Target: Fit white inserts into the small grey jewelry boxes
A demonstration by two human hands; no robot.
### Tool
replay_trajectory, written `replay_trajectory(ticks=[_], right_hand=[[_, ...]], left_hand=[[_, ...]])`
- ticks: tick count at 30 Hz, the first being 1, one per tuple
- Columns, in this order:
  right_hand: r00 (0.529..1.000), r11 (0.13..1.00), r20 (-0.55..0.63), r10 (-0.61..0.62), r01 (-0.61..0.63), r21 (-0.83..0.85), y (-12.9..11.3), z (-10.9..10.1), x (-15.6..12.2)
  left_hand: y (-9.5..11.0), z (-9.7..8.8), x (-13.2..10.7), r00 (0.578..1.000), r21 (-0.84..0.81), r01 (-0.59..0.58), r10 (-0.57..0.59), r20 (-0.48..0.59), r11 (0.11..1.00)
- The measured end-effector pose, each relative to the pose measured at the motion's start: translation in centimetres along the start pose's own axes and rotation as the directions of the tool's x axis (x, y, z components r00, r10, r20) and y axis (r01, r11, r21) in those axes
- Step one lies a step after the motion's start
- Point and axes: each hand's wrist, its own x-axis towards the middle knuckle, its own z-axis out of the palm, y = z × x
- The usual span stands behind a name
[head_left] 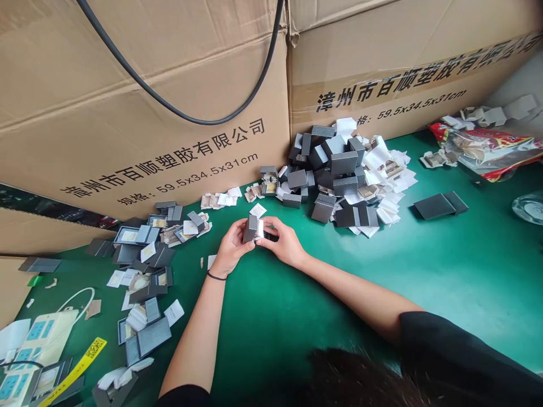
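Both my hands meet over the green table (445,271), holding a small grey box (250,228) between them. My left hand (231,249) wraps its fingers round the box's left side; a black band sits on that wrist. My right hand (282,242) pinches the box's right end, where a white insert (260,228) shows. A white card (257,210) lies just beyond the hands. Behind it stands an open grey box with a small item inside (269,182).
A heap of grey boxes and white cards (345,175) lies at the back right. Opened boxes and inserts (146,254) are scattered at left. Large cardboard cartons (169,113) wall the back, with a black cable (182,113) hanging. A power strip (40,339) lies at front left, a red bag (487,148) at far right.
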Motion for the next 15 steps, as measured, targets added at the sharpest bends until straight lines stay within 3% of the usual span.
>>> replay_trajectory(ticks=[15], right_hand=[[0.998,0.934,-0.023,-0.059,0.047,-0.353,1.0,-0.7,0.4]], left_hand=[[0.5,0.3,-0.1,0.999,0.002,0.040,-0.040,-0.037,0.999]])
